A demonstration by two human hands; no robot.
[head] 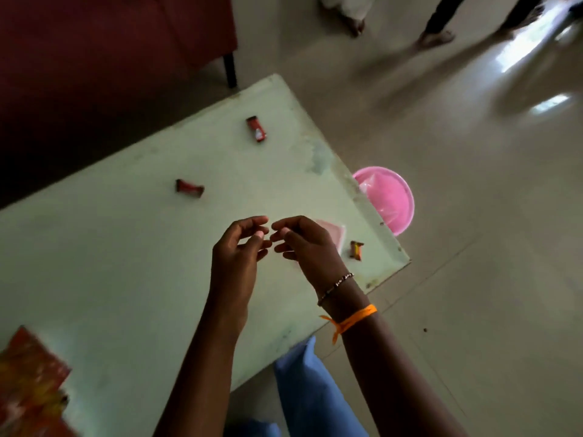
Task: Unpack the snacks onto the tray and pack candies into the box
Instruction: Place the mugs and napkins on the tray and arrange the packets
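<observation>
Left hand [239, 247] and right hand [303, 244] hover half-curled, fingertips nearly meeting, holding nothing visible, above tabletop [126, 263]; three candies [190, 188] lie scattered.

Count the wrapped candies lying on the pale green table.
3: one candy near the far edge, one nearer the middle, one by the right corner. The hands or the orange pack may hide more.
</observation>
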